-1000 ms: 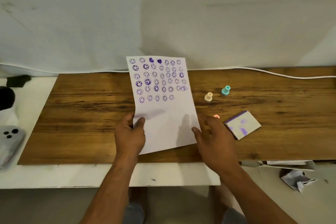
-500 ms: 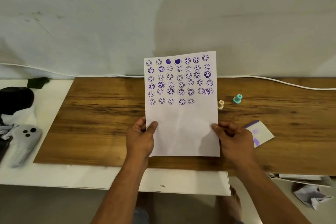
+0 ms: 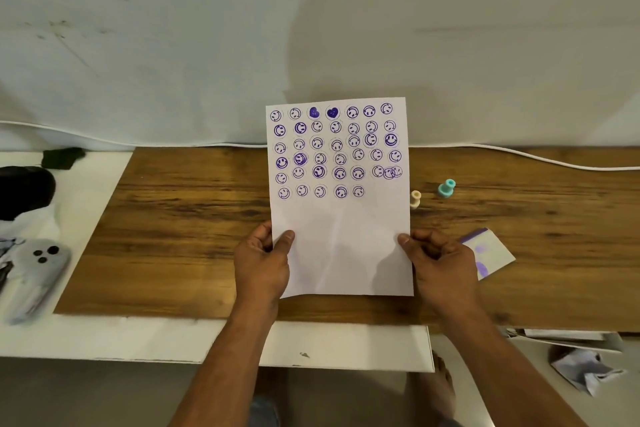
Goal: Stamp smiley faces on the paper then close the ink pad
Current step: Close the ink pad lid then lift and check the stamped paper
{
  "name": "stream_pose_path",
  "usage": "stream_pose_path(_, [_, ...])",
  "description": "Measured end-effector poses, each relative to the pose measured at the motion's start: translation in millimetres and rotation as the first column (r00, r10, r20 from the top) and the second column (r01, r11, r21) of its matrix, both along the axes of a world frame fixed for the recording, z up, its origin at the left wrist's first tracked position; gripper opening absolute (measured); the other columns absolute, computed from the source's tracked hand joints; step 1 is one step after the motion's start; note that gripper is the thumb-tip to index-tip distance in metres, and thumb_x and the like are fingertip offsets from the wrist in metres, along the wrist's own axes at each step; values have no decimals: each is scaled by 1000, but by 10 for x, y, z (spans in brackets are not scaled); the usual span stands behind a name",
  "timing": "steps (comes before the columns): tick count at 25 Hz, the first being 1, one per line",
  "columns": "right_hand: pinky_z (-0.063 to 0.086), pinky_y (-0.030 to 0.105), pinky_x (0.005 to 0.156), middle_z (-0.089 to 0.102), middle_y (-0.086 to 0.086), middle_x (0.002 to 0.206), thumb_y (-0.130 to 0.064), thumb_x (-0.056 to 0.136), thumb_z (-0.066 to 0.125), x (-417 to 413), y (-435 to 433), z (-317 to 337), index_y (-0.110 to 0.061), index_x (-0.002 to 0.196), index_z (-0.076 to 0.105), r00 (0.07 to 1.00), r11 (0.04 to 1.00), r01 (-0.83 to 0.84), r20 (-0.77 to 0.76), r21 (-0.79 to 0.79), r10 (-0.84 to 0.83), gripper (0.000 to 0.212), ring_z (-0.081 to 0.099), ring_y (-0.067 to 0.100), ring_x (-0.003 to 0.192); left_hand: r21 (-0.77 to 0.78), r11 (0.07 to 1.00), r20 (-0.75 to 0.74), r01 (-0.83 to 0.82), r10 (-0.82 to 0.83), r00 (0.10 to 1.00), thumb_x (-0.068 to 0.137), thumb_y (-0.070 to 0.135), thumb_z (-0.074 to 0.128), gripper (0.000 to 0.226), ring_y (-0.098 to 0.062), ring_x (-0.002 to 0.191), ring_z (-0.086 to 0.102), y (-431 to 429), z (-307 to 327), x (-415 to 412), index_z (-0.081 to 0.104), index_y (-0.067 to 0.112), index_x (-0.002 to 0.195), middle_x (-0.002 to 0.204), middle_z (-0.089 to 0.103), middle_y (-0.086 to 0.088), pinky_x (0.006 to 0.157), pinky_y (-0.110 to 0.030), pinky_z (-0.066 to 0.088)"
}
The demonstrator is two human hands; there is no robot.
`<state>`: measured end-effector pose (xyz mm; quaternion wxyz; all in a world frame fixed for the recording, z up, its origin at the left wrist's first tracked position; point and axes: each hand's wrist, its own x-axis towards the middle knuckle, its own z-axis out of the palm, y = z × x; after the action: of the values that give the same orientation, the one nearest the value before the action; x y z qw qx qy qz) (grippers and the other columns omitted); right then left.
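Observation:
A white paper (image 3: 341, 239) carries several rows of purple smiley stamps and two hearts on its upper half. It is held up, tilted toward me, above the wooden board (image 3: 180, 218). My left hand (image 3: 262, 262) pinches its lower left edge and my right hand (image 3: 438, 265) pinches its lower right edge. The ink pad (image 3: 491, 253), white with purple smudges, lies shut on the board just right of my right hand. A cream stamp (image 3: 415, 199) and a teal stamp (image 3: 446, 188) stand on the board right of the paper.
A white cable (image 3: 519, 158) runs along the wall at the board's far edge. On the white table (image 3: 104, 336) at left lie a grey controller (image 3: 38, 270) and a black object (image 3: 24, 189). Crumpled paper (image 3: 585, 369) lies on the floor at lower right.
My right hand came onto the paper's right edge and took hold. Both hands raised and squared the sheet toward me; the view shifted left.

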<state>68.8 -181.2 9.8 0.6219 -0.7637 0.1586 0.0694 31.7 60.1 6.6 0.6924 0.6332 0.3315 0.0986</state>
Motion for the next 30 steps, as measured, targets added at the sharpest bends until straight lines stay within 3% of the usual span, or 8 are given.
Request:
stream_pose_path(7, [53,14,53,73,-19,94,-34,89,79,-5,6,29,-39,89,71,1000,1000,-7,4,7,7,9,69,8,87,22,1000,11,7,-7,1000,96,4,67,23,2,75,76,-17,12,-1,74,26,102,81,80,22,64,-14,59])
stream_pose_path(14, [55,17,56,75,-15,99,-37,88,79,-9,9,52,-37,95,72,1000,1000,12,-7,-12,-12,9,70,8,89,46,999,5,8,-9,1000,96,5,68,24,2,78,76,-32,18,5,73,29,100,83,80,23,66,-13,59])
stream_pose_path(18, [55,21,58,73,-19,96,-39,89,78,-11,13,24,-41,89,70,1000,998,-3,-8,-56,2,8,69,7,87,169,986,-10,11,-9,1000,94,9,72,26,5,84,75,-37,-4,-8,71,35,98,91,78,20,69,-11,59])
stream_pose_path(21, [50,22,59,68,-25,90,-40,91,76,-9,24,-47,-44,85,67,999,986,-43,-2,-164,43,12,67,6,85,303,951,-77,70,-49,996,92,10,74,27,-3,90,76,-63,-36,-25,68,29,110,102,77,14,79,-20,60])
stream_pose_path(24, [44,21,58,61,-30,86,-40,92,75,1,28,-131,-37,97,71,998,950,-55,11,-308,61,6,62,1,81,431,886,-173,168,-101,980,91,13,75,31,-16,97,75,-68,-79,-42,67,24,119,107,77,6,87,-34,60])
stream_pose_path(26, [41,18,58,62,-29,85,-39,93,75,-18,40,-161,-29,109,74,997,916,-42,42,-398,64,19,58,-2,75,530,813,-256,242,-118,959,90,16,76,37,-24,102,74,-72,-84,-63,65,21,125,115,76,1,89,-37,58])
stream_pose_path(28, [41,18,59,71,-17,93,-41,94,72,-38,59,-123,-26,114,72,992,854,-60,61,-518,107,25,57,1,74,619,716,-343,323,-124,931,87,18,77,45,-30,108,69,-79,-92,-90,62,19,130,124,71,-5,91,-42,56])
stream_pose_path(30, [47,26,70,74,-4,109,-44,96,67,-35,57,-61,-24,118,69,958,730,-71,158,-679,239,29,62,12,88,693,610,-404,384,-112,908,86,20,79,52,-34,113,62,-95,-90,-109,59,17,134,128,61,-10,94,-46,53])
